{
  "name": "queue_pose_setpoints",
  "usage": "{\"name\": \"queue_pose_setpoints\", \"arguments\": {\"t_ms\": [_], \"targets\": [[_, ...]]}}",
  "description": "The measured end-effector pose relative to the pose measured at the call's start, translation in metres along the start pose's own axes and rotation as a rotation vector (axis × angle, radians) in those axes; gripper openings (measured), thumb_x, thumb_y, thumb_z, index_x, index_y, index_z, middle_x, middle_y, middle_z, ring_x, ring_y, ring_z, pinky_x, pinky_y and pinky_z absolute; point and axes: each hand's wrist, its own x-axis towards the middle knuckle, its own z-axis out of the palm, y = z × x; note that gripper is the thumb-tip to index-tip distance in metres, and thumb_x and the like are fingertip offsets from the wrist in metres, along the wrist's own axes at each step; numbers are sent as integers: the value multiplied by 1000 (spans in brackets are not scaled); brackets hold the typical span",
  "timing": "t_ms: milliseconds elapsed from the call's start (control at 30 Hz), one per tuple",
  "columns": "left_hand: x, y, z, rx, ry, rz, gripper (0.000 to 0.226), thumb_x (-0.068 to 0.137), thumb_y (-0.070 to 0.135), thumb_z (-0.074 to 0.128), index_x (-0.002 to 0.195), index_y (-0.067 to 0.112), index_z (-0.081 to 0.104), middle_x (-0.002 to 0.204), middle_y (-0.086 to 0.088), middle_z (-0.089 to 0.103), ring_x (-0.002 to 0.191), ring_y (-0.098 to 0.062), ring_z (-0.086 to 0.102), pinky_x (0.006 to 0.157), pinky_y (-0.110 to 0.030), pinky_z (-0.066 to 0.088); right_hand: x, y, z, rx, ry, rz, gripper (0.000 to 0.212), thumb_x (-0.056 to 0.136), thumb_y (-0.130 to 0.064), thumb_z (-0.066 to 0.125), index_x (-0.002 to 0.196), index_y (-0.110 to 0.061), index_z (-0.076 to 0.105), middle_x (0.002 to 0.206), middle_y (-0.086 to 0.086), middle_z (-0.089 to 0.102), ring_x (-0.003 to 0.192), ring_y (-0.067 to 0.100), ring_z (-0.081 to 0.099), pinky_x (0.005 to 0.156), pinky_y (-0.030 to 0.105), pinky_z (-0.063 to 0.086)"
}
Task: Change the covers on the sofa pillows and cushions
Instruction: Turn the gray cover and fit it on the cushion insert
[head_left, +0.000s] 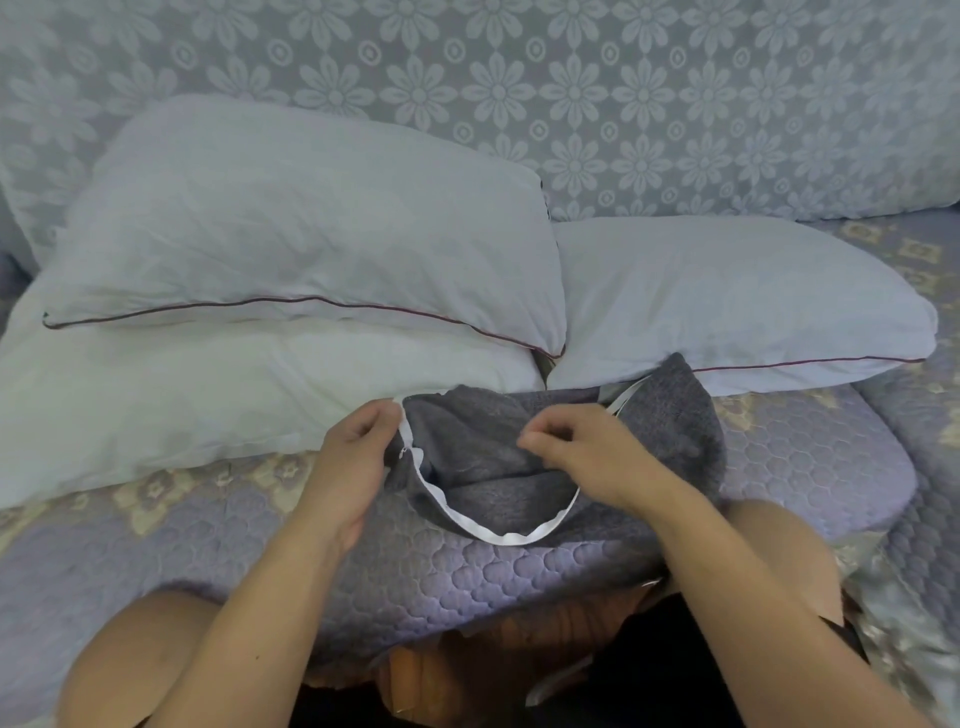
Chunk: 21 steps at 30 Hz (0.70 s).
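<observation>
We hold a grey cover (670, 415) open on the sofa seat (810, 447), just in front of the pillows. Our left hand (358, 457) pinches the cover's left edge at the white zip tape (498, 535), fingers curled round the fabric close to the small metal zip pull (401, 454). Our right hand (582, 452) grasps the upper layer of the cover with bent fingers and lifts it, so the mouth gapes toward us and the zip tape runs in a loop along the near rim. The inside of the cover shows the same grey knit. The far right corner of the cover stands up against the right pillow (737, 296).

Three bare white pillows lie behind the cover. The right pillow rests flat on the seat, with dark piping along its near seam. On the left, a top pillow (311, 223) with the same dark piping lies on a plain bottom pillow (156, 410), and it leans back on the sofa back (571, 93), which has a pale grey flower pattern. The top pillow's right corner touches the right pillow.

The seat wears a quilted lilac spread with cream flowers along its edge. Both our forearms reach in from the bottom of the view, bare, with our knees below them.
</observation>
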Motion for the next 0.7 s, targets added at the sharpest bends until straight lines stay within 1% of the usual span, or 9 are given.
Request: {"name": "queue_pose_setpoints", "arguments": {"t_ms": [67,133,233,300,400,467,567,633,700], "targets": [[-1,2,-1,9,-22,14,38,107,20,47,89,-13,49,79,-12,46,57,-18,47,57,-28,35,4,2,21,-94,-176,35,21,99,-21,58,106,-31,75,97,-5,75,92,9,70,91,31,55],[-1,3,-4,28,-40,25,37,106,20,47,90,-13,49,81,-10,45,62,-19,43,59,-28,34,8,7,33,-186,-239,42,41,101,-6,47,128,-29,67,124,-1,69,113,12,63,101,28,49],[1,5,-15,126,-12,61,31,106,19,49,92,-7,60,76,-11,45,68,-18,40,61,-21,40,10,8,26,-119,-111,20,58,94,9,39,120,-32,71,142,-11,55,126,11,53,91,7,41],[3,5,-26,224,25,104,29,105,20,50,90,2,67,75,-18,53,70,-14,49,69,-26,42,10,7,14,-89,1,49,62,90,12,36,108,-33,74,142,-15,54,126,9,52,79,2,35],[4,10,-35,310,58,142,33,106,21,49,81,6,65,82,-13,66,73,-8,56,75,-32,41,10,12,-3,-113,29,64,55,92,10,39,104,-33,72,133,-9,62,119,8,55,77,5,37],[4,13,-35,331,59,145,33,106,22,48,81,7,64,75,2,63,69,-4,54,74,-30,41,9,15,-7,-194,47,28,40,95,0,49,103,-32,71,126,-7,64,118,9,56,88,14,41],[0,12,-32,375,9,148,30,106,26,48,89,13,68,77,2,64,71,-7,57,77,-32,43,12,24,-4,-479,115,-133,24,90,-13,63,100,-32,73,139,-2,48,130,21,39,109,30,33],[-3,10,-28,415,-32,164,28,107,28,47,94,20,70,88,2,70,83,-6,63,81,-29,44,18,32,2,-627,68,-202,29,89,-13,63,110,-31,75,149,0,42,137,27,32,115,39,30],[-4,8,-23,488,-36,226,26,106,28,48,94,28,70,94,6,67,92,-1,59,83,-21,43,24,31,2,-580,91,-204,34,92,-8,57,119,-21,71,138,3,57,130,27,46,111,38,36]]}}
